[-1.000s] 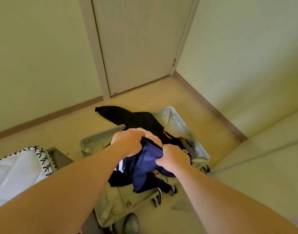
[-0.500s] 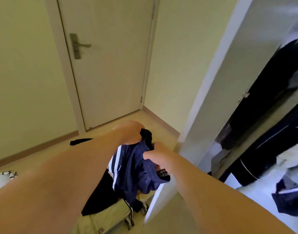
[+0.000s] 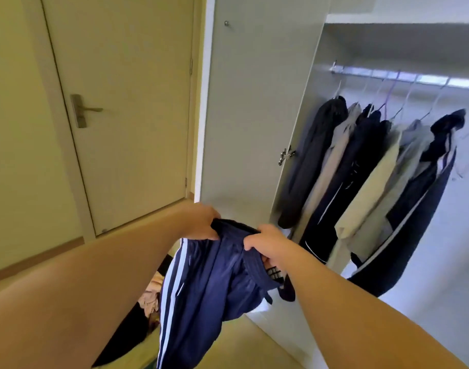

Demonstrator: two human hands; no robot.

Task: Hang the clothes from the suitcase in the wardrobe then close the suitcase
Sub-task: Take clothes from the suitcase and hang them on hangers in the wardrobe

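I hold navy track pants with white side stripes up by the waistband. My left hand grips the band's left end and my right hand grips its right end. The legs hang down in front of me. The white wardrobe stands open just ahead on the right. Its metal rail carries several dark and beige garments on hangers. The suitcase is hidden behind my arms and the pants; only a bit of black and tan clothing shows below my left forearm.
The open wardrobe door stands between me and a closed room door with a metal handle. Yellowish walls and wood-coloured floor surround the spot.
I have lifted the navy pants out of the suitcase and turned right toward the open wardrobe. The suitcase has dropped out of sight and the hanging rail has come into view.
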